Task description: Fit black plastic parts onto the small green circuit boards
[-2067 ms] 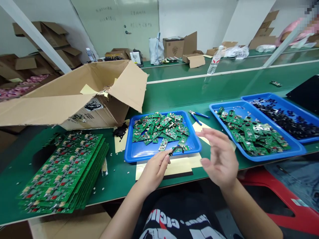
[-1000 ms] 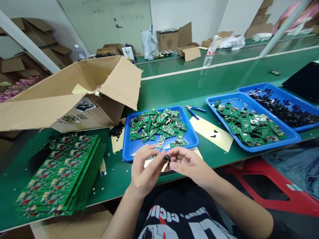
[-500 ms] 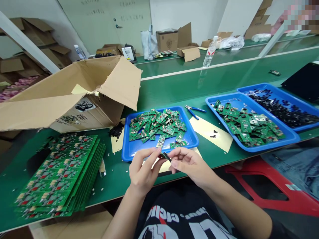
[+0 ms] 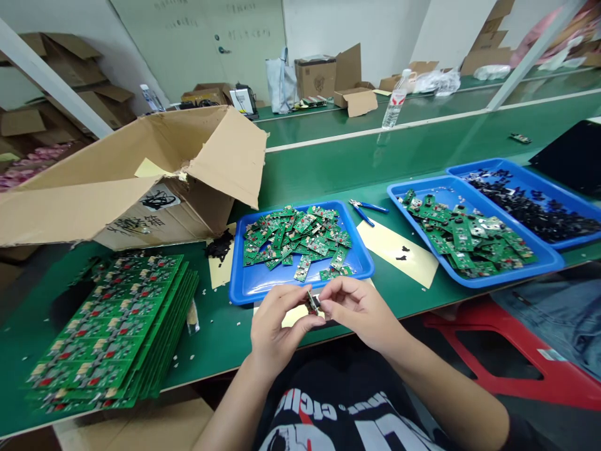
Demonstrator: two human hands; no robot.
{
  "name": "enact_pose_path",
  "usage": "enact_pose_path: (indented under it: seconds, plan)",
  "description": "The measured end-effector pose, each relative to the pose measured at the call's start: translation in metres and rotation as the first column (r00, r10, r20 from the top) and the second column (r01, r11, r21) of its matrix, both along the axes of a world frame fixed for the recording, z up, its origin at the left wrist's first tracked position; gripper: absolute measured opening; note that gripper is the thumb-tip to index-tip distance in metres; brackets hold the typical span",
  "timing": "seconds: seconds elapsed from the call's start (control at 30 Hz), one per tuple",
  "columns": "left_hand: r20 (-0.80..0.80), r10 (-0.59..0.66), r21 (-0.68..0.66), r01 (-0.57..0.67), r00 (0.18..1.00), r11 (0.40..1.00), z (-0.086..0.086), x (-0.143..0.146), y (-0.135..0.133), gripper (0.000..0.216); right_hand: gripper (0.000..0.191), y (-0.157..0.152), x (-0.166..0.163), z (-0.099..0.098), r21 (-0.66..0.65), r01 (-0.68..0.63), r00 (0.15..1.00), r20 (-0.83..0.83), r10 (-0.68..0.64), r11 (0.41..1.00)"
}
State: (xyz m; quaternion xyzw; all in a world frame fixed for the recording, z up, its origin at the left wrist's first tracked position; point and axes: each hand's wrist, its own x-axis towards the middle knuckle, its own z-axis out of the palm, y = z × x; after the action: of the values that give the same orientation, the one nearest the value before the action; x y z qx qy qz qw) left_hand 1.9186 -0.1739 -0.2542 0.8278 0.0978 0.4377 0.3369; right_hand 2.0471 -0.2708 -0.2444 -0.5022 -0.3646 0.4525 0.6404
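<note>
My left hand [image 4: 277, 322] grips a small circuit board [image 4: 310, 303] between thumb and fingers, turned on edge in front of my body. From the other side my right hand [image 4: 352, 310], fingers closed, pinches a small black part [image 4: 316, 302] against the board's face. My fingertips partly hide both pieces. Just beyond my hands, a blue tray [image 4: 241, 289] bears a heap of loose small green boards [image 4: 303, 238]. Beneath my hands lies pale yellow paper [image 4: 295, 315], partly covered.
At left stand stacked green board panels [image 4: 117, 326] and an open cardboard box [image 4: 188, 181]. Blue-handled cutters [image 4: 370, 207] lie near a yellow sheet [image 4: 399, 250] with black bits. To the right are a tray of boards [image 4: 474, 279], a tray of black parts [image 4: 554, 213] and a red stool [image 4: 469, 351].
The circuit board has turned on edge between my hands, and the black part now sits against its face. My left thumb and fingers have spread further along the board.
</note>
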Motion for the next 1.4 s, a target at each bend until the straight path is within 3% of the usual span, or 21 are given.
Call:
enact_pose_path:
  seconds: [0.07, 0.13, 0.2, 0.27, 0.33, 0.4, 0.47, 0.5, 0.7, 0.93, 1.03, 1.13, 1.23, 1.33, 1.4]
  plan:
    - [-0.009, -0.066, -0.099, 0.065, 0.998, 0.993, 0.002, 0.001, -0.004, 0.040, 0.014, 0.000, -0.001, -0.001, 0.075, 0.112, 0.965, 0.228, -0.126, 0.991]
    - [-0.041, -0.109, -0.178, 0.100, 0.993, 0.979, 0.004, 0.002, -0.008, 0.035, 0.012, 0.001, 0.000, -0.003, 0.198, 0.192, 0.849, 0.458, -0.264, 0.961]
    - [-0.096, -0.115, -0.233, 0.090, 0.989, 0.968, 0.005, 0.003, -0.011, 0.025, 0.008, 0.004, 0.000, -0.005, 0.304, 0.210, 0.718, 0.597, -0.358, 0.929]
    - [-0.134, -0.092, -0.332, 0.043, 0.987, 0.942, 0.006, 0.004, -0.013, 0.028, 0.008, 0.007, 0.001, -0.007, 0.355, 0.204, 0.640, 0.657, -0.399, 0.912]
    - [-0.128, -0.077, -0.517, 0.000, 0.989, 0.856, 0.004, 0.005, -0.014, 0.032, 0.008, 0.009, 0.003, -0.008, 0.365, 0.189, 0.610, 0.684, -0.400, 0.912]
    - [-0.101, -0.093, -0.709, -0.006, 0.990, 0.706, 0.001, 0.006, -0.014, 0.031, 0.010, 0.009, 0.005, -0.007, 0.372, 0.150, 0.591, 0.709, -0.385, 0.916]
    - [-0.072, -0.129, -0.824, 0.014, 0.989, 0.566, -0.002, 0.006, -0.014, 0.029, 0.013, 0.007, 0.009, -0.004, 0.380, 0.106, 0.563, 0.739, -0.370, 0.919]
    - [-0.067, -0.148, -0.851, 0.021, 0.987, 0.525, -0.002, 0.006, -0.014, 0.029, 0.014, 0.005, 0.011, -0.001, 0.380, 0.088, 0.546, 0.755, -0.364, 0.921]
    - [-0.148, -0.315, -0.876, 0.024, 0.937, 0.481, 0.007, 0.003, -0.010, 0.036, 0.016, -0.003, 0.022, 0.013, 0.303, 0.023, 0.410, 0.866, -0.286, 0.953]
    - [-0.261, -0.497, -0.814, 0.088, 0.828, 0.574, 0.024, 0.002, 0.002, 0.038, 0.018, 0.003, 0.027, 0.006, 0.336, -0.099, 0.248, 0.920, -0.304, 0.936]
    - [-0.301, -0.539, -0.791, 0.110, 0.787, 0.602, 0.024, 0.004, 0.006, 0.038, 0.019, 0.005, 0.027, 0.002, 0.371, -0.174, 0.257, 0.911, -0.321, 0.912]
    - [-0.351, -0.530, -0.720, 0.140, 0.772, 0.680, 0.018, 0.006, 0.006, 0.037, 0.024, 0.004, 0.029, 0.006, 0.406, -0.135, 0.389, 0.861, -0.329, 0.904]
    - [-0.390, -0.444, -0.543, 0.187, 0.807, 0.818, 0.013, 0.005, 0.005, 0.027, 0.034, 0.001, 0.037, 0.010, 0.421, 0.007, 0.606, 0.720, -0.339, 0.907]
    - [-0.356, -0.275, -0.278, 0.180, 0.893, 0.944, 0.011, 0.001, 0.008, 0.033, 0.026, 0.000, 0.049, 0.005, 0.326, 0.238, 0.866, 0.355, -0.352, 0.915]
    - [-0.311, -0.152, -0.082, 0.133, 0.938, 0.988, 0.010, -0.001, 0.010, 0.038, 0.030, 0.001, 0.053, -0.001, 0.139, 0.292, 0.946, 0.101, -0.307, 0.946]
